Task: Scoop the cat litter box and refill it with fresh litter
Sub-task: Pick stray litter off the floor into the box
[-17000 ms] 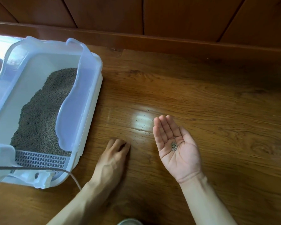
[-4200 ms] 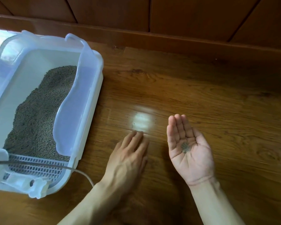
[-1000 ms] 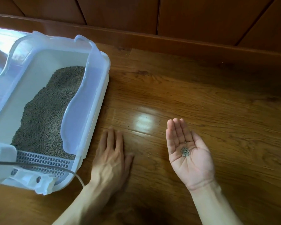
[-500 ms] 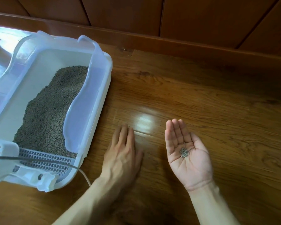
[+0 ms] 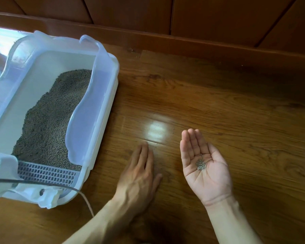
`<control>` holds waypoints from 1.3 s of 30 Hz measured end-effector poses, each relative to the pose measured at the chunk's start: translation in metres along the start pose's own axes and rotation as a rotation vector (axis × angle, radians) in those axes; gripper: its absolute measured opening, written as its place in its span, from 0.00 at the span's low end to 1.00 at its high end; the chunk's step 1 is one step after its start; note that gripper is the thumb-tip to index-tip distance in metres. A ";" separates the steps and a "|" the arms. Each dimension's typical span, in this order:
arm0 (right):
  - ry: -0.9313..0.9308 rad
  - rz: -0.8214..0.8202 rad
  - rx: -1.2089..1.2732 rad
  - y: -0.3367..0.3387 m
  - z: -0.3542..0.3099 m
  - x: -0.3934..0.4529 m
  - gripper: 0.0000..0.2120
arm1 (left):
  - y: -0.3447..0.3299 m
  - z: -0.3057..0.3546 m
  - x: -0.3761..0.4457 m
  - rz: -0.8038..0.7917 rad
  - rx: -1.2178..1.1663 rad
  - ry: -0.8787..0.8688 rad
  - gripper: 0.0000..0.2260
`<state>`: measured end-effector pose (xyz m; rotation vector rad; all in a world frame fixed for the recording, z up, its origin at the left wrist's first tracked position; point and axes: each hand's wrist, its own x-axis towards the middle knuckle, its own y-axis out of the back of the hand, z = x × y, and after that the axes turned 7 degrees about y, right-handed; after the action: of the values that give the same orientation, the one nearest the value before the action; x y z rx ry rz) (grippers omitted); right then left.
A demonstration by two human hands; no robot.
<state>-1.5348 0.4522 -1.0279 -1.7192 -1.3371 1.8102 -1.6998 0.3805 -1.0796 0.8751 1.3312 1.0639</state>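
Now the left hand [image 5: 139,175] is lying flat, palm down, fingers straight, on the wood floor [image 5: 236,120], approx. midway between the litter box [image 5: 104,110] and the right hand [image 5: 203,166]; vs. a sec ago it is sitting further right and a bit farther out, fingertips just near the bright glare patch, so it is sweeping across the boards twd the right hand. The right hand is staying put, palm up, fingers straight and relaxed, cradling a small pile of stray pellets [image 5: 200,164] w/o gripping them. Pile is looking abt the same size as before. A few specks are still showing on the floor by the glare. The box is sitting on the floor at left, grey litter [image 5: 51,117] heaped inside, grate at its near end. Judging by this, scooping and refilling are prob. done and the person is just gathering spilled bits; tipping the palmful back into the box is likely coming next.
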 end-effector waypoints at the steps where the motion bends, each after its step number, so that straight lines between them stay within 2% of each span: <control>1: -0.002 0.000 -0.002 0.000 0.001 0.001 0.22 | -0.004 0.001 -0.009 -0.017 -0.021 -0.037 0.33; 3: -0.010 -0.005 -0.007 -0.001 0.003 0.002 0.22 | -0.008 0.002 -0.024 -0.029 -0.080 -0.081 0.31; 5: -0.023 -0.013 -0.012 -0.002 0.004 0.003 0.22 | -0.007 -0.002 -0.031 0.031 -0.115 -0.090 0.29; 9: -0.032 -0.011 -0.016 -0.001 0.006 0.003 0.22 | 0.004 -0.017 -0.019 0.113 -0.120 0.057 0.30; 12: -0.028 -0.009 -0.012 0.001 0.006 0.001 0.22 | 0.009 -0.025 0.000 0.050 -0.064 0.074 0.33; 16: -0.019 -0.012 -0.010 0.001 0.004 0.000 0.23 | 0.010 -0.016 0.005 0.016 0.010 -0.053 0.30; 22: -0.001 -0.007 -0.013 0.001 -0.002 0.002 0.23 | -0.009 -0.012 -0.019 0.117 -0.095 -0.250 0.18; 28: -0.024 -0.015 -0.012 -0.002 0.006 0.000 0.23 | -0.006 -0.024 -0.018 0.132 -0.163 -0.370 0.18; 33: -0.034 -0.015 -0.019 -0.003 0.009 -0.001 0.24 | 0.009 -0.026 0.001 0.131 -0.067 -0.516 0.20; 39: -0.007 -0.014 -0.014 -0.004 0.001 -0.003 0.23 | 0.009 -0.041 0.011 0.068 -0.046 -0.679 0.16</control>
<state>-1.5365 0.4515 -1.0236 -1.7076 -1.3646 1.8054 -1.7425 0.3897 -1.0775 1.1235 0.7089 0.7402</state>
